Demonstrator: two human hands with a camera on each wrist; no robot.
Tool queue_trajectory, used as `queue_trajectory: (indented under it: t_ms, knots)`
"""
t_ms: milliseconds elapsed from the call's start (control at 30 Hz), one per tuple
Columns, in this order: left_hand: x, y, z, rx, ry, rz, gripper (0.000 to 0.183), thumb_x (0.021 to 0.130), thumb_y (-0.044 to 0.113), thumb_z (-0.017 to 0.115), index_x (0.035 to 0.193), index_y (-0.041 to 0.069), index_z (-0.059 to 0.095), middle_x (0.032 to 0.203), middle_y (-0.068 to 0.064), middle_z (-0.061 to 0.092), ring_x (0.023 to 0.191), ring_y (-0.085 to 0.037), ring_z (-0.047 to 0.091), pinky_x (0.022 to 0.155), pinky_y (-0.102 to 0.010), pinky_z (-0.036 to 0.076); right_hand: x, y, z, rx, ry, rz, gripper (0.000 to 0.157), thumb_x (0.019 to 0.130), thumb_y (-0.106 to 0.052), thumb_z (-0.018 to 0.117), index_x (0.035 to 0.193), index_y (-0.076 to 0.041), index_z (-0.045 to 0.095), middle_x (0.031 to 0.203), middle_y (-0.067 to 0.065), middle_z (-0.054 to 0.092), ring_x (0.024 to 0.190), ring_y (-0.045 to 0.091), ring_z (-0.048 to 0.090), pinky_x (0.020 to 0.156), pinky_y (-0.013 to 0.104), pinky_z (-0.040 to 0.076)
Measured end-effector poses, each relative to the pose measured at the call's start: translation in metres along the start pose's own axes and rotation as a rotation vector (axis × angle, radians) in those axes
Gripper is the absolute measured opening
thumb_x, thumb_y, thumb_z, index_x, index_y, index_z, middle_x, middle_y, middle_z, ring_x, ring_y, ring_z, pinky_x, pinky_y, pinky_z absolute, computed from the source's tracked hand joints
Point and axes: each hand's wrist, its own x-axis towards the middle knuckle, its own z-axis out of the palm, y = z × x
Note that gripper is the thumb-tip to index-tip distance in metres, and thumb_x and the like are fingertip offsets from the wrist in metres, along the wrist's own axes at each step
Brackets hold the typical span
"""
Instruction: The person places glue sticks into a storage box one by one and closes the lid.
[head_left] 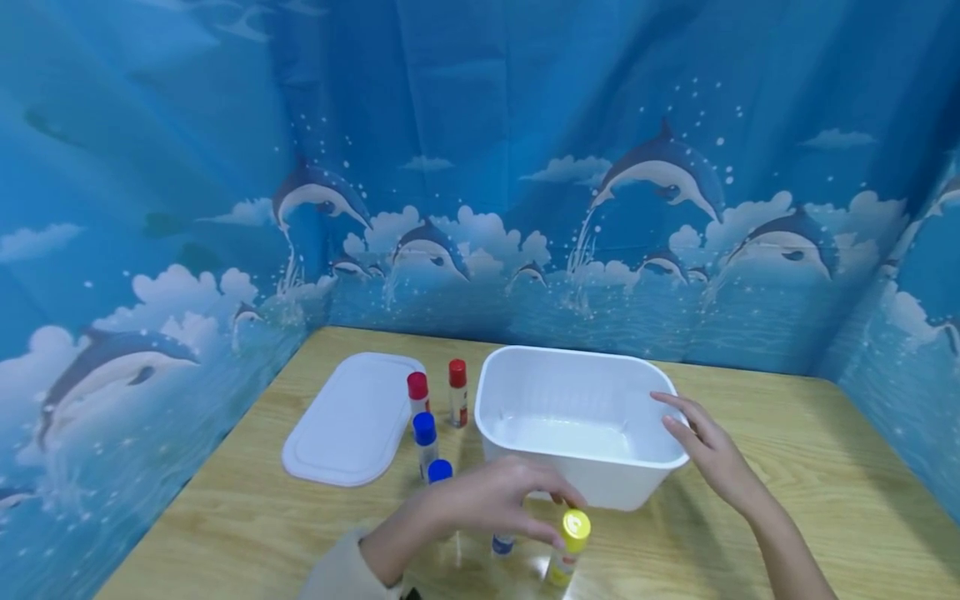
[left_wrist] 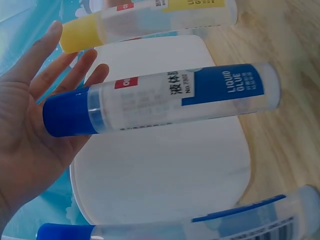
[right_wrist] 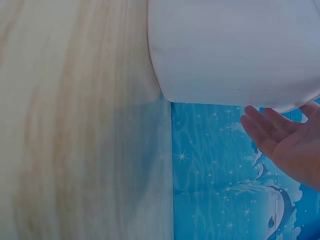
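My left hand (head_left: 510, 497) pinches the yellow cap of a clear liquid glue bottle (head_left: 567, 550) between thumb and fingertips, with the bottle standing near the table's front. Just beside it, a blue-capped glue bottle (left_wrist: 175, 97) stands partly under that hand in the head view. My right hand (head_left: 712, 458) touches the right rim of a white plastic tub (head_left: 577, 475), fingers fairly straight. Left of the tub stand two more blue-capped glue bottles (head_left: 426, 446) and two red-capped ones (head_left: 458, 393). One blue-capped bottle is mostly hidden behind my left forearm.
A white lid (head_left: 348, 421) lies flat on the wooden table (head_left: 795, 467), left of the bottles. Behind the table hangs a blue curtain (head_left: 480, 167) printed with dolphins, which also runs along both sides.
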Motion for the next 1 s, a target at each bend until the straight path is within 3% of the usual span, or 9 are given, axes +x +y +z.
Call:
queue_trajectory:
  t_ms: [233, 433, 600, 667, 800, 1000]
  knots:
    - [0.009, 0.001, -0.006, 0.005, -0.073, -0.002, 0.036, 0.081, 0.029, 0.070, 0.114, 0.015, 0.064, 0.105, 0.013, 0.061, 0.095, 0.007, 0.050, 0.083, -0.008, 0.038, 0.000, -0.001, -0.001, -0.014, -0.012, 0.021, 0.036, 0.099, -0.014, 0.042, 0.132, 0.000, 0.044, 0.138, 0.021, 0.035, 0.121, 0.038, 0.034, 0.078, 0.010, 0.039]
    - [0.011, 0.000, -0.006, -0.042, -0.100, 0.025, 0.035, 0.081, 0.024, 0.070, 0.113, 0.012, 0.064, 0.103, 0.011, 0.062, 0.093, 0.010, 0.050, 0.082, -0.010, 0.040, 0.000, -0.002, -0.001, -0.025, -0.012, 0.033, 0.036, 0.099, -0.017, 0.041, 0.132, -0.001, 0.044, 0.137, 0.021, 0.036, 0.119, 0.034, 0.037, 0.078, 0.012, 0.040]
    - [0.011, -0.001, -0.005, -0.101, -0.118, 0.021, 0.034, 0.082, 0.020, 0.069, 0.113, 0.009, 0.063, 0.102, 0.008, 0.063, 0.092, 0.010, 0.051, 0.081, -0.009, 0.041, 0.000, -0.001, -0.001, -0.033, -0.017, 0.037, 0.037, 0.100, -0.020, 0.040, 0.132, -0.002, 0.044, 0.137, 0.022, 0.035, 0.118, 0.014, 0.039, 0.078, 0.015, 0.042]
    - [0.011, -0.001, -0.005, -0.107, -0.123, 0.011, 0.033, 0.083, 0.020, 0.068, 0.114, 0.009, 0.063, 0.102, 0.009, 0.063, 0.091, 0.010, 0.051, 0.080, -0.009, 0.041, 0.000, -0.001, -0.001, -0.036, -0.017, 0.037, 0.037, 0.100, -0.020, 0.040, 0.132, -0.002, 0.044, 0.137, 0.022, 0.035, 0.118, 0.015, 0.039, 0.078, 0.015, 0.042]
    - [0.012, -0.002, -0.005, -0.133, -0.131, -0.005, 0.033, 0.084, 0.019, 0.067, 0.114, 0.008, 0.063, 0.101, 0.009, 0.064, 0.090, 0.010, 0.052, 0.080, -0.010, 0.042, 0.001, -0.002, 0.000, -0.033, -0.021, 0.045, 0.038, 0.100, -0.022, 0.039, 0.132, -0.001, 0.044, 0.137, 0.023, 0.036, 0.119, 0.030, 0.039, 0.078, 0.014, 0.041]
    - [0.012, -0.001, -0.006, -0.134, -0.134, -0.004, 0.031, 0.085, 0.019, 0.065, 0.114, 0.008, 0.062, 0.101, 0.009, 0.063, 0.090, 0.010, 0.052, 0.080, -0.010, 0.042, -0.001, -0.002, -0.001, -0.030, -0.020, 0.054, 0.038, 0.101, -0.021, 0.038, 0.133, -0.003, 0.043, 0.137, 0.022, 0.036, 0.114, 0.017, 0.043, 0.078, 0.016, 0.043]
